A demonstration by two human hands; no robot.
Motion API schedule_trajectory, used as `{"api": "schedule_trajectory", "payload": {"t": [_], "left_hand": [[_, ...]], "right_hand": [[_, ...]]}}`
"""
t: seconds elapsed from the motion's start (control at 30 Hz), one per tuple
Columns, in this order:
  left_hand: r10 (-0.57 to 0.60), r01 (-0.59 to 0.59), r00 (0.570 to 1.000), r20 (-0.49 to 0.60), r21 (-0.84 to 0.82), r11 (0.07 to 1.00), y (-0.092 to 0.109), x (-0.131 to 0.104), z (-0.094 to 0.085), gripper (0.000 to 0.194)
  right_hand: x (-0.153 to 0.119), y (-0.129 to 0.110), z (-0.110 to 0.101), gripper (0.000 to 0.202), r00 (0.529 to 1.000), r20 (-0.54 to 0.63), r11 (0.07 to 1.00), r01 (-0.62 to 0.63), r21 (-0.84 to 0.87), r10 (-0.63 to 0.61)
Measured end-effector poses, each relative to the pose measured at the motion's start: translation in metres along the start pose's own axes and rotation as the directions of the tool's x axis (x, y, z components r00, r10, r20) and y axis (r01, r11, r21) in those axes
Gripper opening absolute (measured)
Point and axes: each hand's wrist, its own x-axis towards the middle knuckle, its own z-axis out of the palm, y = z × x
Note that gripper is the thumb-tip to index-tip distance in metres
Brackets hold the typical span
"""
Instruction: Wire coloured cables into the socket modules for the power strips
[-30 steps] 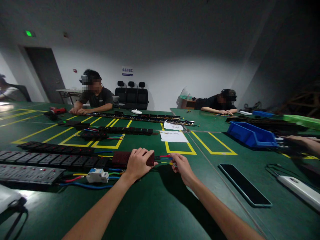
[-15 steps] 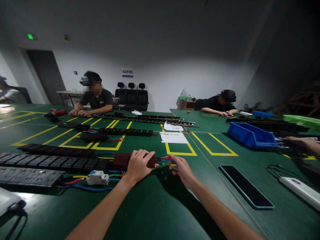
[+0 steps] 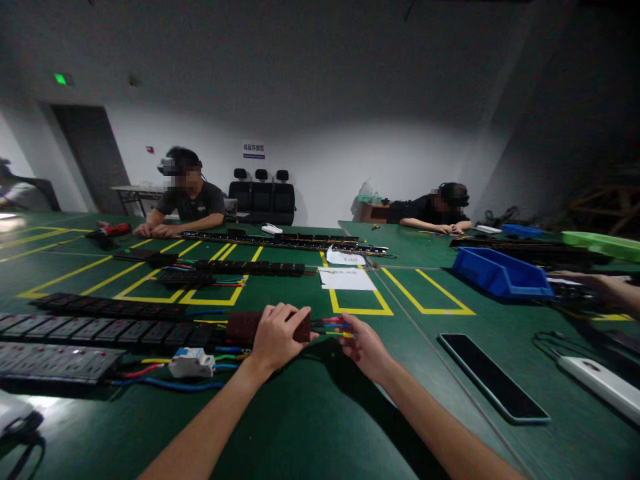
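Note:
My left hand is wrapped over a dark red block lying on the green table, its thumb at the block's right end. Out of that end run thin red, blue and yellow-green wires. Their tips are pinched between the fingers of my right hand. Left of the block lies a long black socket strip; whether the two are joined I cannot tell. Nearer to me are a grey socket strip and a white circuit breaker with coloured wires.
A phone and a white power strip lie at right, with a blue bin beyond. White paper sheets lie ahead among yellow tape lines. Two people sit across the table; another person's hand reaches in from the right.
The view has shifted slightly. My left hand stays on the dark red block, and my right hand still pinches the wires, with little movement of its fingers.

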Motion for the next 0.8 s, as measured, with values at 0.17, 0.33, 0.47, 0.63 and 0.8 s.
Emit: {"api": "schedule_trajectory", "payload": {"t": [0.17,0.33,0.47,0.63,0.8], "left_hand": [[-0.02,0.02,0.999,-0.038,0.01,1.0,-0.0015,-0.0002,0.0007,0.05],[-0.046,0.047,0.998,-0.044,0.023,0.999,-0.0026,-0.0003,-0.0003,0.048],[-0.054,0.055,0.997,-0.052,0.026,0.998,-0.0034,-0.0009,0.0002,0.048],[-0.051,0.054,0.996,-0.08,0.033,0.998,-0.0047,-0.0015,0.0014,0.049],[-0.055,0.059,0.994,-0.097,0.037,0.998,-0.0059,-0.001,0.0014,0.048]], "right_hand": [[-0.0054,-0.0007,0.0012,0.029,0.994,0.077,0.997,0.078,-0.023,-0.076],[-0.0042,0.0036,0.0001,0.042,0.955,0.163,0.951,0.272,-0.146,-0.248],[-0.0031,0.0057,0.0014,0.05,0.948,0.167,0.936,0.299,-0.184,-0.27],[-0.0069,0.003,0.0045,0.044,0.965,0.161,0.966,0.227,-0.119,-0.207],[-0.0091,0.003,0.0069,0.042,0.978,0.148,0.985,0.16,-0.065,-0.149]]}}
